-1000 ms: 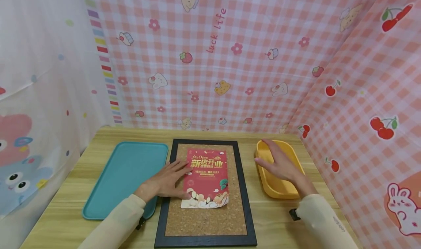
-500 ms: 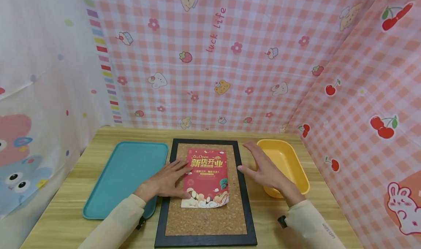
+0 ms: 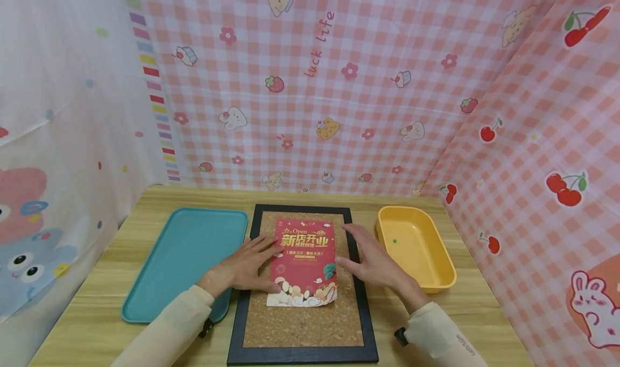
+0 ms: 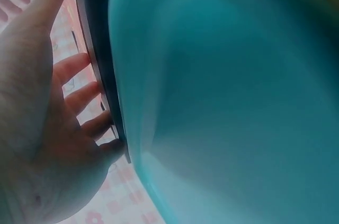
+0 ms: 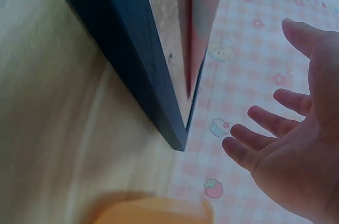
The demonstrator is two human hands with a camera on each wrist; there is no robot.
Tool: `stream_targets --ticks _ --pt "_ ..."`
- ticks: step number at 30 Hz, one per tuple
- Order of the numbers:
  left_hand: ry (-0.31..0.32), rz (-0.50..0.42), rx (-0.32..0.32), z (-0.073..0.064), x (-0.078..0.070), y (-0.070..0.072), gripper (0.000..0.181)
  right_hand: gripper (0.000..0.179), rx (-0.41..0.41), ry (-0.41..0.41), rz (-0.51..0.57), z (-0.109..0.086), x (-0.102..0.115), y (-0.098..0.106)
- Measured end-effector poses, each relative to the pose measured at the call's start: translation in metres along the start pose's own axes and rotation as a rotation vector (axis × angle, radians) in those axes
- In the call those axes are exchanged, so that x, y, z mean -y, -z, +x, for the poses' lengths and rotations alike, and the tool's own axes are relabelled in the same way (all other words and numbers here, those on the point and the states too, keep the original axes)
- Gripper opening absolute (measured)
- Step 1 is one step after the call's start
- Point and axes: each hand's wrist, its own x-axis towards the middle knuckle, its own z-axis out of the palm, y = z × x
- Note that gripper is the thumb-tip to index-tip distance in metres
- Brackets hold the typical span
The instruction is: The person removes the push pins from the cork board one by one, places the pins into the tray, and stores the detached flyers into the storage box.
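Red poster (image 3: 305, 275), lying on the corkboard (image 3: 305, 329), mid worktop (image 3: 92, 297); your left grip (image 3: 244, 263), fingers extended, touches its left edge, apparently to steady it. Your right grip (image 3: 375, 258), fingers spread, empty, hovers over the corkboard's right side.

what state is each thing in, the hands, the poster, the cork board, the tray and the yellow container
Left hand: open, fingers spread at the poster's left edge.
Right hand: open, holding nothing.
Poster: face up on the cork board, lower right corner seemingly curled.
Cork board: lying flat, cork side up.
Tray: lying flat, right way up.
Yellow container: upright, open-topped.
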Motion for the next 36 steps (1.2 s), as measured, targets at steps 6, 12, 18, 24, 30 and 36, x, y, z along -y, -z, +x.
stream_targets --ticks 6,12,18,24,30,36 --pt "0.009 0.011 0.013 0.001 0.000 0.002 0.108 0.088 0.018 0.004 0.029 0.004 -0.005 -0.015" --pt "0.014 0.016 -0.001 0.002 -0.002 0.001 0.109 0.086 0.025 -0.006 0.051 0.007 -0.010 -0.026" --pt "0.003 -0.010 -0.037 0.001 0.000 0.000 0.109 0.085 0.026 -0.065 0.058 0.007 -0.009 -0.029" --pt "-0.045 -0.072 -0.120 0.000 0.004 -0.001 0.103 0.084 0.040 -0.107 0.096 0.007 -0.009 -0.028" --pt "-0.026 -0.173 -0.199 0.001 0.002 -0.001 0.092 0.079 0.033 -0.102 0.132 0.008 -0.011 -0.028" --pt "-0.004 -0.276 -0.278 0.002 -0.002 0.001 0.091 0.076 0.029 -0.108 0.167 0.009 -0.013 -0.030"
